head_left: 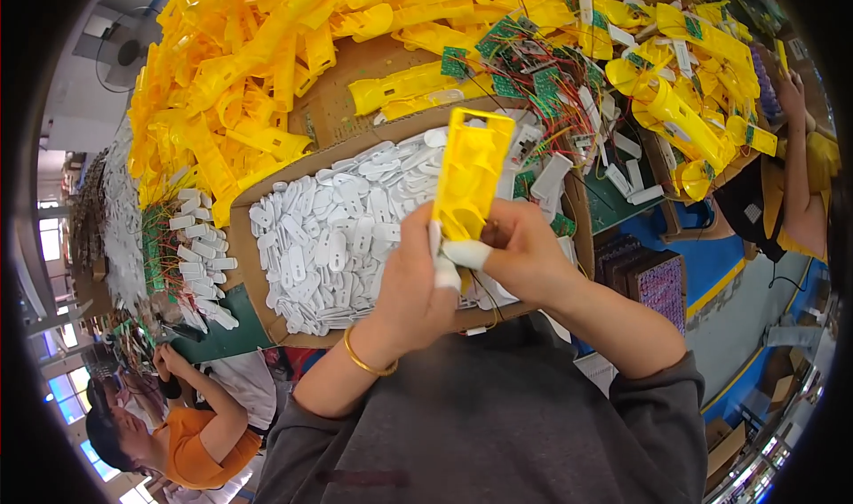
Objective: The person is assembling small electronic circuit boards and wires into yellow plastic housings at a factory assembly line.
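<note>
Both my hands hold a yellow plastic housing upright, its hollow, ribbed inside showing. My left hand closes on the lower left of the housing. My right hand grips its lower right side, fingers curled behind it. White covers wrap some of my fingertips and thumbs. A wire hangs below my hands; what it joins is hidden. Under the housing stands a cardboard box filled with small white oval plastic pieces. Green circuit boards with red and black wires lie tangled beyond its right corner.
A tall heap of yellow housings covers the far left. More yellow housings with wired boards lie at right. White rectangular parts line up left of the box. A person in orange works at left, another person's arm at right.
</note>
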`<state>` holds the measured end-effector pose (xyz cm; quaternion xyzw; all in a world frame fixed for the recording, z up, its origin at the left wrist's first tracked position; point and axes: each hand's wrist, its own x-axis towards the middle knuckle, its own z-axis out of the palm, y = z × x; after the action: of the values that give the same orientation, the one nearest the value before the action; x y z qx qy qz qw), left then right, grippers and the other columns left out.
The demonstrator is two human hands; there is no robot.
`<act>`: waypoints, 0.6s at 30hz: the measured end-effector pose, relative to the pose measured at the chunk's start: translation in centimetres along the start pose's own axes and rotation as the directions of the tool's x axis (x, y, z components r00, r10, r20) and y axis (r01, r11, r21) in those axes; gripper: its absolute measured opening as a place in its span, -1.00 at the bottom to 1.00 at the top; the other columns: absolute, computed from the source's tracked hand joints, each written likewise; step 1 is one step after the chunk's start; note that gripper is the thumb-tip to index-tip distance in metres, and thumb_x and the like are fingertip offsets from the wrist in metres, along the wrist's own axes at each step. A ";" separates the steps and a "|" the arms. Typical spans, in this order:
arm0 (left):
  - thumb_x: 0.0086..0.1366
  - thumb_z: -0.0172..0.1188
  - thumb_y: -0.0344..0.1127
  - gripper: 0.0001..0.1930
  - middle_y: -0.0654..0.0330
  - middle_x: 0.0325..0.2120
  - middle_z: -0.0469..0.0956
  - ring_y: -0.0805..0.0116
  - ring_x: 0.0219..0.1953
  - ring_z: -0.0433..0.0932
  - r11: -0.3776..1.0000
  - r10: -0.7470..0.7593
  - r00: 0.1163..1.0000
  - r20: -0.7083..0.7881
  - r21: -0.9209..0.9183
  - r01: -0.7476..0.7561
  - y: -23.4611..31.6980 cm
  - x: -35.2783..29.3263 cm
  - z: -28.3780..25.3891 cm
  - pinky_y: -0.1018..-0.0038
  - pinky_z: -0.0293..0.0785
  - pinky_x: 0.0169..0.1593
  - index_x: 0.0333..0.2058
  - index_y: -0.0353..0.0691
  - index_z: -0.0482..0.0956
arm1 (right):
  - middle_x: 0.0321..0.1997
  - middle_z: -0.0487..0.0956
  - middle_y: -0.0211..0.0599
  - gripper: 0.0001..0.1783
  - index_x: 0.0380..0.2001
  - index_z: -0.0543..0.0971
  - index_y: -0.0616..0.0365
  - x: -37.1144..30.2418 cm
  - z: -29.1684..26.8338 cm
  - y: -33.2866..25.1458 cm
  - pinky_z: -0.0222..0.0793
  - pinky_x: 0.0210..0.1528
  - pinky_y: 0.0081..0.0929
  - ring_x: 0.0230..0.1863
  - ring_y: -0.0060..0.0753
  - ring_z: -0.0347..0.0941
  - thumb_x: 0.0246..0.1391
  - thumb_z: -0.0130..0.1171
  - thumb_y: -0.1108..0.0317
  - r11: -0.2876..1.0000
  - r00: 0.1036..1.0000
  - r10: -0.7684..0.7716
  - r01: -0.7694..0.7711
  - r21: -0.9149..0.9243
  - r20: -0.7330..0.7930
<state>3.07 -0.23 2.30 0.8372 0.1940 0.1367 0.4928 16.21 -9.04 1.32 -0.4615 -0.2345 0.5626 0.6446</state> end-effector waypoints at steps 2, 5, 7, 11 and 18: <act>0.13 -0.22 -0.46 -0.50 -0.13 -0.19 0.39 0.03 -0.18 0.45 0.994 -0.029 1.000 -0.005 -0.108 0.028 -0.8 -0.2 0.2 0.31 0.35 -0.07 0.09 -0.44 0.03 | -0.38 0.55 -0.42 -0.75 -0.20 0.50 0.23 0.1 0.1 0.6 0.39 -0.33 -0.66 -0.37 -0.65 0.46 -0.01 0.17 0.49 0.997 0.998 0.045 -0.048 -0.065 -0.043; 0.15 -0.23 -0.44 -0.51 -0.06 -0.18 0.40 0.20 -0.22 0.45 0.950 0.026 0.999 -0.047 -0.309 -0.039 -1.8 0.1 0.6 0.35 0.38 -0.10 0.09 -0.42 0.02 | -0.34 0.53 -0.46 -0.69 -0.16 0.50 0.25 -0.1 -0.2 -0.1 0.37 -0.32 -0.67 -0.33 -0.69 0.43 -0.04 0.21 0.49 0.999 0.998 -0.035 0.033 0.035 0.059; 0.16 -0.22 -0.42 -0.47 0.00 -0.17 0.39 0.31 -0.20 0.44 0.540 -0.188 0.977 0.099 -0.821 0.187 0.0 0.1 0.4 0.40 0.38 -0.10 0.13 -0.40 -0.01 | -0.24 0.50 -0.46 -0.55 -0.05 0.44 0.25 -0.9 -0.5 0.3 0.35 -0.23 -0.67 -0.22 -0.69 0.40 -0.08 0.24 0.50 0.995 0.994 -0.075 0.080 -0.055 0.079; 0.16 -0.22 -0.41 -0.43 0.03 -0.16 0.37 0.34 -0.18 0.42 0.575 -0.106 0.988 0.115 -0.803 0.156 0.0 0.4 0.5 0.43 0.34 -0.04 0.17 -0.38 -0.08 | -0.09 0.45 -0.43 -0.39 0.08 0.31 0.27 -1.5 -0.5 0.3 0.31 -0.05 -0.64 -0.09 -0.64 0.37 -0.10 0.25 0.54 0.995 0.992 -0.086 0.089 -0.035 0.088; 0.17 -0.22 -0.42 -0.45 0.03 -0.16 0.38 0.30 -0.16 0.42 0.701 -0.100 0.993 0.063 -0.704 0.115 1.2 0.3 1.6 0.41 0.31 -0.02 0.15 -0.42 -0.06 | -0.14 0.50 -0.38 -0.58 -0.01 0.38 0.29 -2.1 -1.3 -0.2 0.35 -0.08 -0.61 -0.13 -0.63 0.41 0.00 0.14 0.53 0.995 0.993 -0.091 0.088 0.042 0.080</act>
<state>4.29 -1.90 2.62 0.5738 0.1705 0.1634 0.7842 16.80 -11.45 1.36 -0.4145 -0.2702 0.5558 0.6680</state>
